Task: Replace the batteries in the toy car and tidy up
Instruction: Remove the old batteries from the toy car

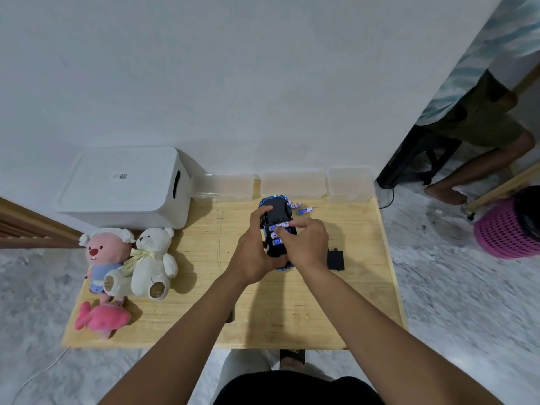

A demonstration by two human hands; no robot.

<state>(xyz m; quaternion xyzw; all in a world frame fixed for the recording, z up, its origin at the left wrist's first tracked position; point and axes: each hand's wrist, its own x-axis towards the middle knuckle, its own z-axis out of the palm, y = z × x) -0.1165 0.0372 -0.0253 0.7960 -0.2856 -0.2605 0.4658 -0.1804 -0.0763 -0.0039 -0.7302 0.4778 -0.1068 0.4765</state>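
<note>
We see the toy car (274, 220) upside down, gripped along its side by our left hand (252, 255). Our right hand (304, 244) pinches a battery (277, 228) in the car's open compartment; loose batteries (305, 211) lie just beyond the car.

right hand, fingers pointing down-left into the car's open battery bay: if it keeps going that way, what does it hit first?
Most likely the batteries seated in the upturned toy car: the right hand has its fingertips at or just above them. Actual contact can't be confirmed; depth is unclear.

Even, soft overhead light; dim overall. Soft shadows fall on the table (292, 302) beneath the arms. Wide-angle bending at edges. Floor (455, 287) at right smeared by blur.
</note>
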